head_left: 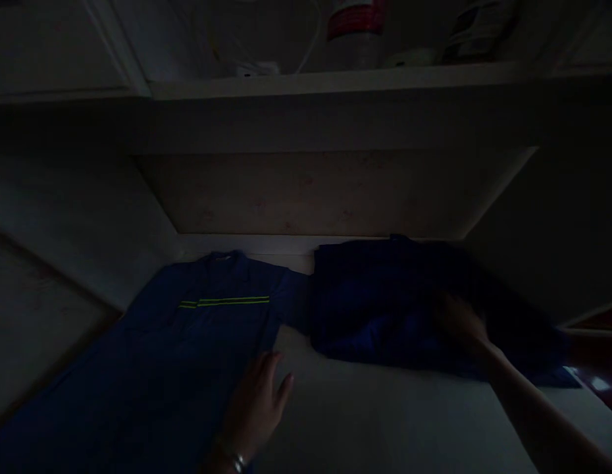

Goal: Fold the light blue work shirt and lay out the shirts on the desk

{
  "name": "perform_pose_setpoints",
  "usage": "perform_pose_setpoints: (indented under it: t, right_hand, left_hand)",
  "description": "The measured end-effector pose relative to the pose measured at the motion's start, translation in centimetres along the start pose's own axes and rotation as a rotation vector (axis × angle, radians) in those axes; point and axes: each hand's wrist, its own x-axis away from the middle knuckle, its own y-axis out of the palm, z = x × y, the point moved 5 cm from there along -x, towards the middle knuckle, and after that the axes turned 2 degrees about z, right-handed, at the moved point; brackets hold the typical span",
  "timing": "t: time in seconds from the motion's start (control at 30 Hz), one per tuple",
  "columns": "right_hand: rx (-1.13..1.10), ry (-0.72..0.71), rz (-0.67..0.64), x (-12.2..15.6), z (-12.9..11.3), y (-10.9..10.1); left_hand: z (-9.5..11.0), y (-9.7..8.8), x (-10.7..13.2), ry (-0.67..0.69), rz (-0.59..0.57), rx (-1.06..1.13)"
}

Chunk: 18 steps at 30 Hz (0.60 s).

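A blue work shirt [187, 355] with two yellow-green stripes across its chest lies spread out on the left, its collar toward the back wall. My left hand [256, 401] is over the shirt's right edge, with thumb and fingers apart and nothing in it. On the right lies a darker blue garment [380, 303], flattened with some creases; its kind is hard to make out in the dim light. Reaching onto it is my right hand [459, 319], its fingers blurred and lost against the dark cloth.
Both garments lie on a pale flat surface [355, 415] inside a recess with side walls. Above runs a shelf [306, 82] holding a bottle with a red label [356, 29], a thin pale cable [308, 43] and a dark container [476, 29]. A shiny reddish thing [599, 368] shows at far right.
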Motion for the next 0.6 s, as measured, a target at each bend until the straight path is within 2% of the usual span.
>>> perform_pose_setpoints:
  t: [0.07,0.13,0.17,0.23,0.27,0.33,0.37,0.4,0.43,0.5,0.57,0.6]
  right_hand:
    - [-0.140,-0.085,0.048,1.9,-4.0,-1.0]
    - [-0.424,-0.175,-0.044,5.5,-9.5,-1.1]
    - [-0.597,-0.219,-0.192,7.9,-12.7,-0.7]
    - [-0.930,-0.295,-0.656,13.7,-19.4,1.0]
    - [-1.046,-0.286,-0.883,16.7,-22.4,2.0]
    - [-1.206,-0.184,-1.233,21.4,-27.0,4.0]
    - [-1.267,-0.089,-1.347,22.9,-28.8,5.1]
    - [-1.341,0.015,-1.407,23.7,-30.3,6.2]
    - [-1.430,0.122,-1.409,23.8,-31.6,7.2]
    - [-1.623,0.308,-1.233,22.2,-33.8,8.8]
    - [-1.738,0.377,-1.001,19.6,-35.7,9.5]
    - [-1.741,0.350,-0.910,18.4,-36.7,9.4]
  left_hand:
    - [-2.3,-1.2,3.5,-0.064,-0.011,-0.316]
    - [-4.4,-1.5,5.7,-0.167,-0.070,-0.582]
    - [-5.1,-1.3,6.3,-0.195,-0.114,-0.656]
    - [-5.8,-1.0,6.7,-0.187,-0.185,-0.672]
    - [-5.9,-1.1,6.6,-0.169,-0.200,-0.636]
    - [-6.0,-2.0,6.2,-0.135,-0.195,-0.525]
    - [-6.1,-2.9,6.0,-0.130,-0.178,-0.461]
    - [-6.2,-4.1,6.0,-0.138,-0.158,-0.396]
    - [-6.4,-5.3,6.0,-0.155,-0.139,-0.330]
    - [-6.9,-7.7,6.3,-0.206,-0.100,-0.208]
    - [-7.3,-9.5,6.8,-0.267,-0.068,-0.112]
    - [-7.4,-10.1,6.9,-0.284,-0.058,-0.072]
